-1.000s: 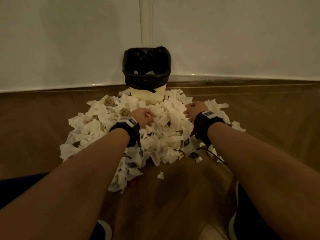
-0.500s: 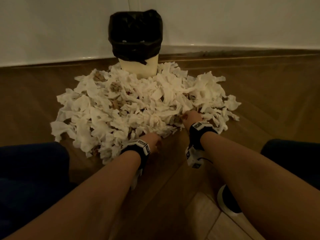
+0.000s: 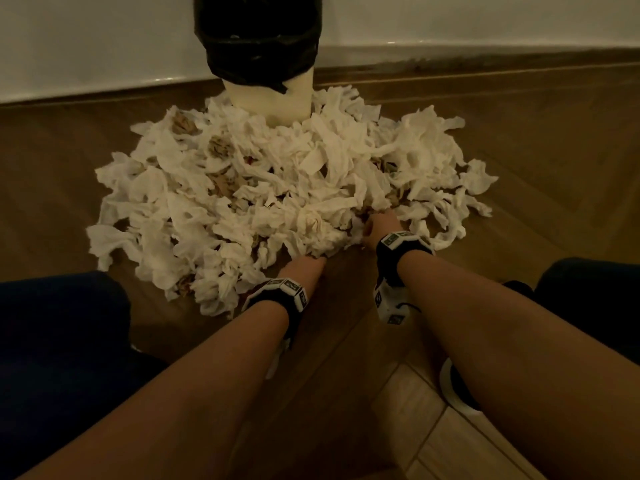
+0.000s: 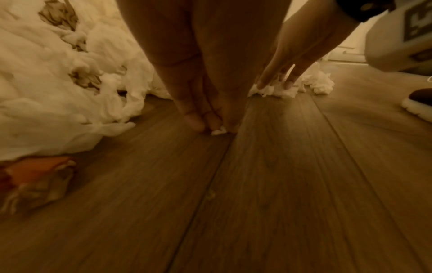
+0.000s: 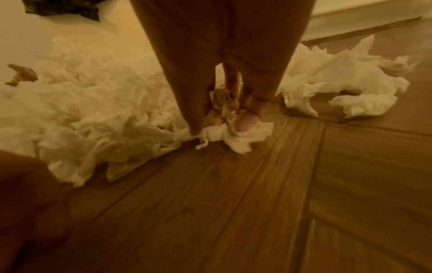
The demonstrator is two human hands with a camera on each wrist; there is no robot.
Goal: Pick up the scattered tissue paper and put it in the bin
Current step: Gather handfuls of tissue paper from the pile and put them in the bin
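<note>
Person crouched low, dark-clad knees either side, a white-soled shoe (image 3: 453,389) planted on the wood floor (image 3: 346,393) by the right forearm. Both wrists carry black bands with white marker blocks. Left hand (image 3: 304,271) down at the near edge of the heap, fingertips (image 4: 194,120) bunched together against the floorboards and pinching a tiny white scrap (image 4: 219,131); scrap barely shows between thumb and fingers. Right hand (image 3: 379,226) a little farther in and to the right, fingers closed down on a wad of tissue (image 5: 224,134) at the heap's rim: white, wrung-looking, with a brownish crumpled bit caught up against the fingers. Beyond the hands, the tissue paper (image 3: 242,188) itself: a wide, low mound spread over the floor, mostly white sheets, torn, twisted and crumpled into ragged strips, edges curling. Several tan or brown balled-up pieces (image 3: 221,147) sit among the white, more toward the left and centre. Loose strips trail off the right side. An orange-red scrap (image 4: 39,171) peeks from under the near left edge in the left wrist view. Farthest back, the bin (image 3: 270,98): pale cream body, black liner bag (image 3: 259,46) folded over its top, standing upright at the far edge of the mound with tissue piled against its base. Behind it the white wall (image 3: 104,39).
</note>
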